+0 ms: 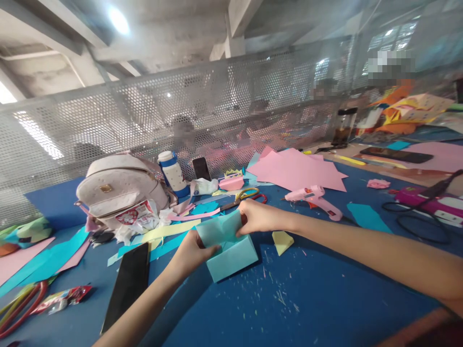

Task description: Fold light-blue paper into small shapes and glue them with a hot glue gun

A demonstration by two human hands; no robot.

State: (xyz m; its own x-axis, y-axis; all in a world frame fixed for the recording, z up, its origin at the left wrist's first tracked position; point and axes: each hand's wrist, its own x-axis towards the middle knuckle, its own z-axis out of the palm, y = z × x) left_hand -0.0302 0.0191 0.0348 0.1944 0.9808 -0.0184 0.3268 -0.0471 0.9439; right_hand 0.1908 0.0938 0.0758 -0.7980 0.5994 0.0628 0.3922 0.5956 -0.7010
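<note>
A light-blue folded paper box [233,259] stands on the blue table, its back flap raised. My left hand [193,250] pinches the box's left side, with the thumb over the inner edge. At the flap's right end, my right hand [255,217] grips the paper between thumb and fingers. Just right of the box lies a small yellow paper scrap [282,242]. Behind my right hand are scissors [249,194] with yellow and red handles, and a pink glue gun [315,198] rests on its side.
A pale backpack [121,185], a bottle [173,174] and an upright phone [201,168] line the perforated metal screen [224,91]. A black phone [127,284] lies left. Pink paper sheets [294,168] are stacked behind the glue gun. A cable [408,221] loops at right.
</note>
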